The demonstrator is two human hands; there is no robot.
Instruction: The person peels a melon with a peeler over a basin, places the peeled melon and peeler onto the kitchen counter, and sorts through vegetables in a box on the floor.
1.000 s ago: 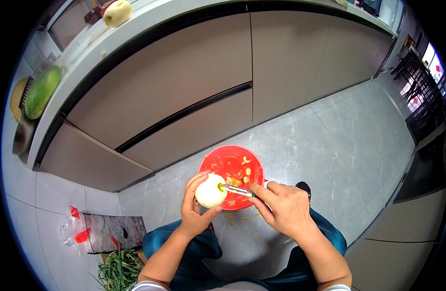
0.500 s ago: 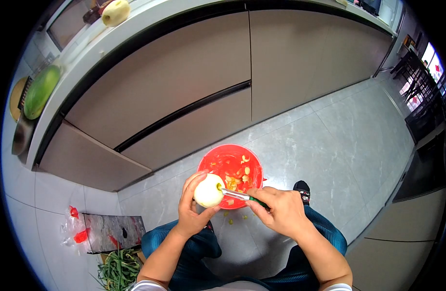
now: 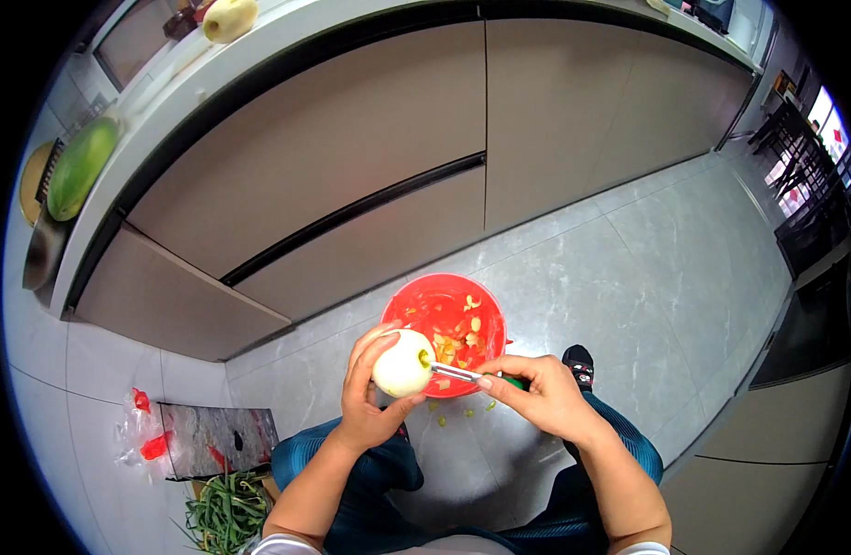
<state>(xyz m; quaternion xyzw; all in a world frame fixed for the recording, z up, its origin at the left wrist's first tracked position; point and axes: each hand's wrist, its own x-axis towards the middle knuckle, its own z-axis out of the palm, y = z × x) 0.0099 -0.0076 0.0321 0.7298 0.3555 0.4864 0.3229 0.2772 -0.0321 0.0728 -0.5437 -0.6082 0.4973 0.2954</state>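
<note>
you're clamping your left grip (image 3: 362, 407) around the pale fruit (image 3: 397, 366), holding it above the near-left rim of the red bucket (image 3: 421, 303); your right grip (image 3: 547, 393) is clasping the green-handled peeler (image 3: 456, 372), its metal end meeting the fruit's yellowish hollow. peelings (image 3: 446, 348) are lying inside the bucket, and a green melon (image 3: 83, 168) is resting along the tabletop's (image 3: 166, 116) left edge.
</note>
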